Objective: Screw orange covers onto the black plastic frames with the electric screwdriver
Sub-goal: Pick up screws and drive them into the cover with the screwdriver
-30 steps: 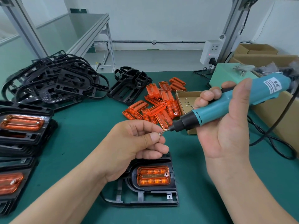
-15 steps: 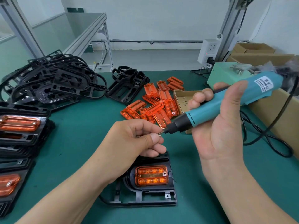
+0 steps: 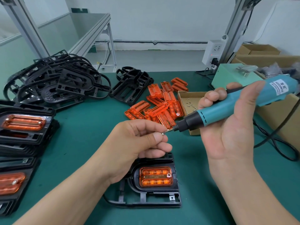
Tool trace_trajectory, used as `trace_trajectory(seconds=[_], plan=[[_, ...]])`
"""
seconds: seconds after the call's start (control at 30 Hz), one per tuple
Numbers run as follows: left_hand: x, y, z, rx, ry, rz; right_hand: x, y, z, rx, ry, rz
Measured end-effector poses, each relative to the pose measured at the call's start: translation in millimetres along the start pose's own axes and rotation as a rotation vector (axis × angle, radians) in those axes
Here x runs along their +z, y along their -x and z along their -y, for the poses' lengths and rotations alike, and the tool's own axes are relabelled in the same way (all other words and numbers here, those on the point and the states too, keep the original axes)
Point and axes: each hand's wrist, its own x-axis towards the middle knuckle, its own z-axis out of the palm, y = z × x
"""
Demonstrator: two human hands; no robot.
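Far left of the near frame (image 3: 146, 204), finished frames (image 3: 24, 137) with orange covers fitted lie stacked. Behind them, up and left of the near frame, is a heap of bare black frames (image 3: 56, 85). The left hand (image 3: 134, 143) hovers just above the near frame's upper left corner, thumb and forefinger pinching a small screw (image 3: 163, 133), the other fingers curled under. The near frame lies flat on the green mat (image 3: 81, 130) with an orange cover (image 3: 155, 176) seated in its recess. Beyond the near frame sit loose orange covers (image 3: 159, 108) and, right of them, a cardboard box (image 3: 181, 96) of screws. Above and right of the near frame, the right hand (image 3: 230, 135) grips the teal electric screwdriver (image 3: 227, 109), tilted with its bit at the pinched screw.
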Motion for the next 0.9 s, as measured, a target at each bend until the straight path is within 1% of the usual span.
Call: trace_trajectory(seconds=[0.3, 0.37, 0.5, 0.57, 0.77, 0.9], plan=[[2.2, -1.0, 0.4, 0.036, -0.070, -0.067, 5.6, 3.3, 2.0, -0.016, 0.085, 0.064], [2.9, -1.1, 2.1, 0.069, -0.130, -0.088, 6.1, 3.9, 1.1, -0.005, 0.104, 0.047], [3.2, -1.0, 6.3, 0.145, -0.334, -0.123, 2.7, 1.2, -1.1, 0.059, 0.116, -0.004], [2.2, -0.2, 7.0, 0.148, -0.419, -0.103, 0.7, -1.7, -0.8, 0.087, 0.134, -0.006], [-2.4, 1.5, 3.2, 0.179, -0.521, 0.002, -2.4, -5.5, 2.5, 0.133, 0.119, 0.065], [-7.3, 4.0, -3.7, 0.091, -0.545, 0.135, 0.3, -4.0, 5.2, 0.181, 0.129, 0.236]])
